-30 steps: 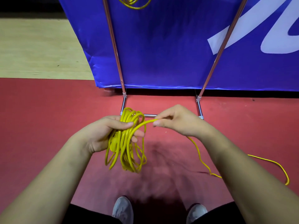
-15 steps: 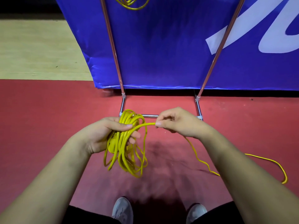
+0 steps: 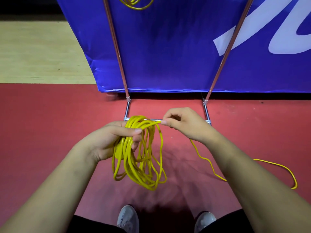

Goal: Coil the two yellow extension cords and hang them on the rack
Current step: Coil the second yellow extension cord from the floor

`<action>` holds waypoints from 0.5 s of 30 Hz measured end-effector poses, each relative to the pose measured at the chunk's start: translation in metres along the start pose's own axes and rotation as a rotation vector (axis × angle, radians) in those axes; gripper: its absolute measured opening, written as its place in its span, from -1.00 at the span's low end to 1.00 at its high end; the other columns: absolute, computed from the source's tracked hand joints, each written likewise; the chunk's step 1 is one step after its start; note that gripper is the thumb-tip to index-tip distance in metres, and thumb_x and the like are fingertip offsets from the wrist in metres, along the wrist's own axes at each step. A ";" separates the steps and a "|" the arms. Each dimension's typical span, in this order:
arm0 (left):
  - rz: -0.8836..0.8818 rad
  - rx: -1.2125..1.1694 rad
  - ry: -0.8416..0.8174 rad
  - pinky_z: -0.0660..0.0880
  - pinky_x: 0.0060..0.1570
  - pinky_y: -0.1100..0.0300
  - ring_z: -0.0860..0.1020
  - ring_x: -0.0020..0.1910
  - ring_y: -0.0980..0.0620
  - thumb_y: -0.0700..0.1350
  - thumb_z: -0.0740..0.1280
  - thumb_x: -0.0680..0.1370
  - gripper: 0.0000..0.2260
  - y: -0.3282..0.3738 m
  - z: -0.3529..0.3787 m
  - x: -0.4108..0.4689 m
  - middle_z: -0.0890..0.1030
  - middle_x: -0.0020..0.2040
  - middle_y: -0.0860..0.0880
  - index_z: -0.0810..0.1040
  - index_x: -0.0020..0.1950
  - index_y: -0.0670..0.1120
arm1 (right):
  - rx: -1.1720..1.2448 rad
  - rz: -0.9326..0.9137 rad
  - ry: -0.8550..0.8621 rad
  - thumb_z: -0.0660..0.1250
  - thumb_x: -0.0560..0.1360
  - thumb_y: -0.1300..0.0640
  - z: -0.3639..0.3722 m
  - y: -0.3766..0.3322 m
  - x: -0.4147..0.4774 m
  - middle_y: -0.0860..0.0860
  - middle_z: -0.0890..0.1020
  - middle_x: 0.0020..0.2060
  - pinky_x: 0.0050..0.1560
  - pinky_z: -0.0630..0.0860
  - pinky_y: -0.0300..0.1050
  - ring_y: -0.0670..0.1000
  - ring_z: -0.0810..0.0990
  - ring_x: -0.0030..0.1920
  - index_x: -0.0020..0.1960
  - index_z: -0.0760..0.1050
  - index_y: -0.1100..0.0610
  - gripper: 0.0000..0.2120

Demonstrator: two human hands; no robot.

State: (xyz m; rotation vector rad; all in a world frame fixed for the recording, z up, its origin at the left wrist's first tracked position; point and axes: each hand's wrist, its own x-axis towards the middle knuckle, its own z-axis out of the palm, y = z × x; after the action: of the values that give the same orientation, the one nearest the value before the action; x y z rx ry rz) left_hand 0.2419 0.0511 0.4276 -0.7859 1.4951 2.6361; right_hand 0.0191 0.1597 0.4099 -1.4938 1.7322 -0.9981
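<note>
My left hand point(image 3: 114, 140) grips a bundle of yellow extension cord loops point(image 3: 141, 162) that hang down below the fist. My right hand point(image 3: 183, 123) pinches the same cord just right of the bundle's top. From under my right wrist the loose cord tail point(image 3: 276, 167) runs over the red floor to the right and curls back. A second yellow coil point(image 3: 134, 4) hangs at the top edge between the rack's copper-coloured poles point(image 3: 116, 42); only its lower loops show.
The rack's chrome base bar point(image 3: 155, 119) and feet stand on the red floor right behind my hands. A blue banner point(image 3: 168, 47) fills the space behind the rack. Pale wood flooring point(image 3: 37, 51) lies at the left. My two grey shoes point(image 3: 127, 217) are at the bottom.
The hanging loops have grown longer and swung lower. My right hand has brought the cord in closer to the bundle, and the tail on the floor has shifted slightly.
</note>
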 end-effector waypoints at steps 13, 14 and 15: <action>0.070 -0.141 0.211 0.53 -0.38 0.21 0.53 -0.43 0.07 -0.06 0.67 0.05 -0.63 0.012 -0.026 -0.012 0.57 -0.34 -0.02 0.65 -0.26 -0.13 | 0.068 0.542 0.205 0.42 0.48 0.23 0.017 0.104 -0.002 0.06 0.55 -0.46 -0.41 0.37 -0.22 -0.03 0.44 -0.50 -0.17 0.39 0.17 -0.81; 0.033 -0.106 0.218 0.53 -0.40 0.22 0.53 -0.44 0.07 -0.07 0.68 0.02 -0.58 0.011 -0.025 -0.012 0.59 -0.33 -0.03 0.67 -0.23 -0.16 | 0.021 0.528 0.238 0.43 0.48 0.21 0.020 0.103 0.000 0.07 0.55 -0.45 -0.43 0.33 -0.21 -0.04 0.42 -0.50 -0.18 0.39 0.17 -0.80; 0.008 -0.091 0.218 0.52 -0.42 0.23 0.53 -0.45 0.07 -0.08 0.68 0.00 -0.54 0.010 -0.025 -0.012 0.60 -0.32 -0.04 0.69 -0.18 -0.18 | -0.032 0.510 0.262 0.44 0.46 0.19 0.021 0.101 0.003 0.07 0.54 -0.44 -0.41 0.30 -0.20 -0.04 0.40 -0.48 -0.21 0.40 0.17 -0.78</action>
State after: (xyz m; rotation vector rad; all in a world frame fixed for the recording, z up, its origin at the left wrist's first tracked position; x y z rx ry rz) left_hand 0.2605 0.0285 0.4305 -1.1095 1.4310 2.7160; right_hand -0.0147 0.1609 0.3128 -0.8867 2.1734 -0.9180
